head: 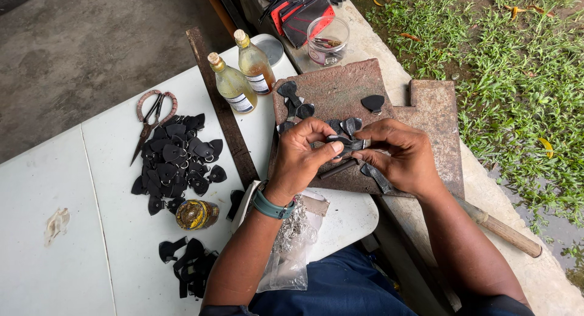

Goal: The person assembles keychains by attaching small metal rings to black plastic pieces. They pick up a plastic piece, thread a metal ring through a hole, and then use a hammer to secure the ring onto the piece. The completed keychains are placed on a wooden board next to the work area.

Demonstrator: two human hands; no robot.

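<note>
Both my hands meet over a rusty metal slab (340, 85). My left hand (302, 158) and my right hand (398, 155) pinch the same small black leather piece (345, 144) with a metal fitting between their fingertips. A dark metal punch (338, 169) lies on the slab just under my left fingers. Several loose black leather cutouts (292, 97) are scattered on the slab above my hands. I wear a teal watch band on the left wrist.
A pile of black leather key fobs (176, 161) and scissors (152, 118) lie on the white table (61, 170). Two amber glass bottles (234, 85), a small glue jar (196, 214), a clear plastic bag of metal rings (292, 249), a hammer handle (505, 231) and a plastic cup (328, 39) are nearby.
</note>
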